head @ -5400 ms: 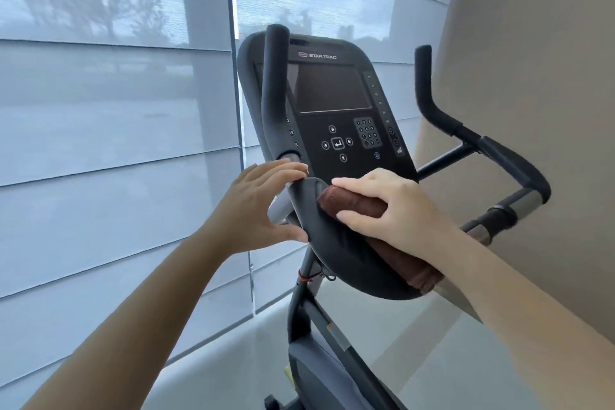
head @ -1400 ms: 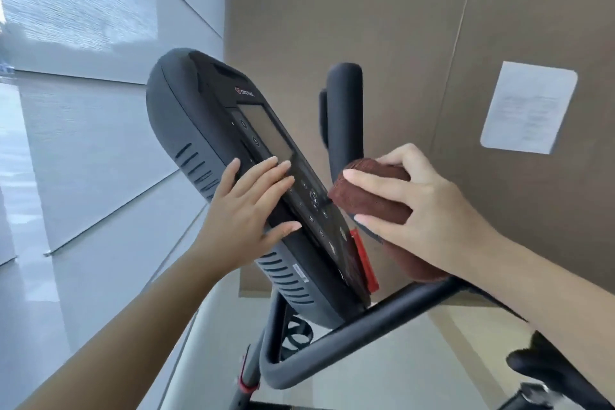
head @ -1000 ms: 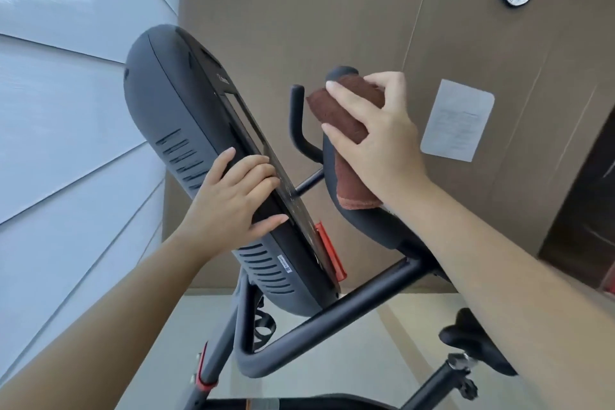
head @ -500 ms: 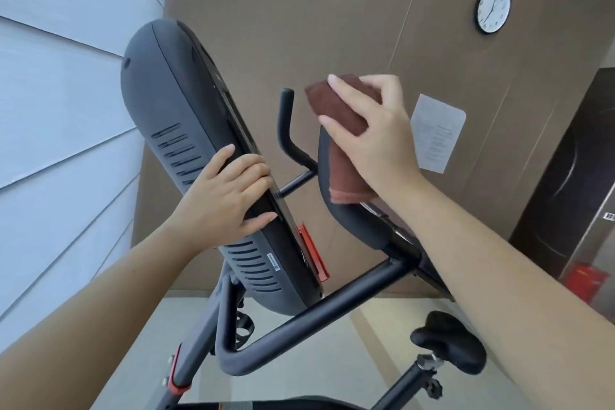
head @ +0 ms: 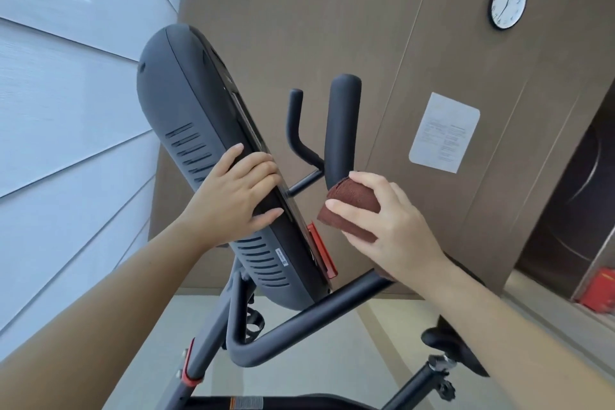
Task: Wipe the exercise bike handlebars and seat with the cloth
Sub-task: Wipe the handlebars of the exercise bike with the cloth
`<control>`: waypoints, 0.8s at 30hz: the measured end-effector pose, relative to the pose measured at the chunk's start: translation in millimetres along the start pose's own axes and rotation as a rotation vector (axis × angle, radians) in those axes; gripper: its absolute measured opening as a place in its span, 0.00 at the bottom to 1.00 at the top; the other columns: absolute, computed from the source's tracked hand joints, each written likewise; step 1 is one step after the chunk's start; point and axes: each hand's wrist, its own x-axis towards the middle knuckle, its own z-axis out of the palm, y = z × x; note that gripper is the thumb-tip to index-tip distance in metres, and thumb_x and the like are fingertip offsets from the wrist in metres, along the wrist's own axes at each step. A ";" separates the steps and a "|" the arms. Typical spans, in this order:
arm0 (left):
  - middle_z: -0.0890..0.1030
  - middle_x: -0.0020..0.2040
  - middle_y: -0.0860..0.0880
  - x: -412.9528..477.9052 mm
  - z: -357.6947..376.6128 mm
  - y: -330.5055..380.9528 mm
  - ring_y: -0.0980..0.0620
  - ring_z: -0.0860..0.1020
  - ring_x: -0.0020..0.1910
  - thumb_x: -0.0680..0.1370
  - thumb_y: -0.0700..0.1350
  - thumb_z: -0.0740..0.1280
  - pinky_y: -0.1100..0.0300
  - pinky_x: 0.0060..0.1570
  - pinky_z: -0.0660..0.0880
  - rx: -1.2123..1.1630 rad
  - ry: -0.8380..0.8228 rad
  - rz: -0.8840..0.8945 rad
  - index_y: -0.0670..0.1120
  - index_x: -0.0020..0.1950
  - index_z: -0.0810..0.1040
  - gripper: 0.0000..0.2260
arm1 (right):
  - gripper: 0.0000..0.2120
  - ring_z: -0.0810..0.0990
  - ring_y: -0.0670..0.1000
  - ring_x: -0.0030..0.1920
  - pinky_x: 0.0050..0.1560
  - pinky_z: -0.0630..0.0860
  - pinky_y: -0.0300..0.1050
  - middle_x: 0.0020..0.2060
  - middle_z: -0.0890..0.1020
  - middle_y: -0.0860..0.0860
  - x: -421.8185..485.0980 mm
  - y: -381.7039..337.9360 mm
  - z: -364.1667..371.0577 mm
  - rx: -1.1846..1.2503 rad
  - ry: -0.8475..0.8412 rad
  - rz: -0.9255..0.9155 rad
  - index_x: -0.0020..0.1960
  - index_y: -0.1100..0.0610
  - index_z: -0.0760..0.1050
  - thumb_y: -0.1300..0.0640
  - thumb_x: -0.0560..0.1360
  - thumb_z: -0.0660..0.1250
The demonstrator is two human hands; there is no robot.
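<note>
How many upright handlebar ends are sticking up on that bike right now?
2. A thick handlebar post rises just above the cloth in the right hand; a thinner bent grip stands between it and the console. Others may be hidden behind the console.

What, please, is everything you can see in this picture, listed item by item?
Console: one, dark grey, centre left, tilted, seen from its side and back.
Handlebar grip: one, black, upright, right of the console.
Thinner grip: one, black, between the console and the handlebar grip.
Frame bar: one, black, curving below the console.
Seat: one, black, lower right, partly hidden by the right forearm.
Cloth: one, reddish brown, folded, at the base of the handlebar grip.
Clock: one, white face, black rim, on the brown wall, upper right.
Paper notice: one, white, on the wall under the clock.
Red object: one, far right edge; unclear what it is.
Left hand: one, gripping the console's edge.
Right hand: one, fingers closed on the cloth.
</note>
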 end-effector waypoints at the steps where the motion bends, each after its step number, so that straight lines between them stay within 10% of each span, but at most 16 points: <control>1: 0.80 0.53 0.46 0.6 -1.0 0.4 0.46 0.74 0.60 0.73 0.57 0.59 0.48 0.66 0.54 -0.001 -0.009 -0.004 0.42 0.52 0.78 0.21 | 0.17 0.75 0.57 0.54 0.51 0.78 0.52 0.59 0.75 0.56 -0.9 4.4 -6.4 0.100 -0.036 0.026 0.57 0.50 0.79 0.59 0.68 0.72; 5: 0.80 0.53 0.46 0.6 -1.7 3.2 0.46 0.73 0.60 0.73 0.57 0.59 0.48 0.67 0.54 -0.015 -0.026 -0.035 0.42 0.52 0.78 0.20 | 0.21 0.72 0.39 0.56 0.60 0.65 0.30 0.56 0.74 0.48 27.3 20.0 -25.1 0.496 0.011 0.235 0.60 0.46 0.75 0.58 0.69 0.72; 9: 0.80 0.53 0.46 0.7 -4.6 5.2 0.47 0.72 0.61 0.73 0.57 0.60 0.48 0.67 0.54 -0.009 -0.034 -0.046 0.42 0.52 0.78 0.20 | 0.22 0.71 0.39 0.58 0.62 0.64 0.30 0.58 0.72 0.48 64.0 14.6 -15.9 0.602 0.243 0.356 0.62 0.48 0.74 0.59 0.70 0.71; 24: 0.79 0.56 0.47 3.8 -26.0 36.4 0.46 0.70 0.65 0.72 0.59 0.58 0.44 0.67 0.51 -0.315 -0.011 -0.261 0.43 0.55 0.78 0.23 | 0.26 0.74 0.39 0.54 0.56 0.64 0.27 0.54 0.75 0.39 -26.1 76.7 -28.2 0.581 -0.353 0.212 0.54 0.33 0.73 0.62 0.68 0.71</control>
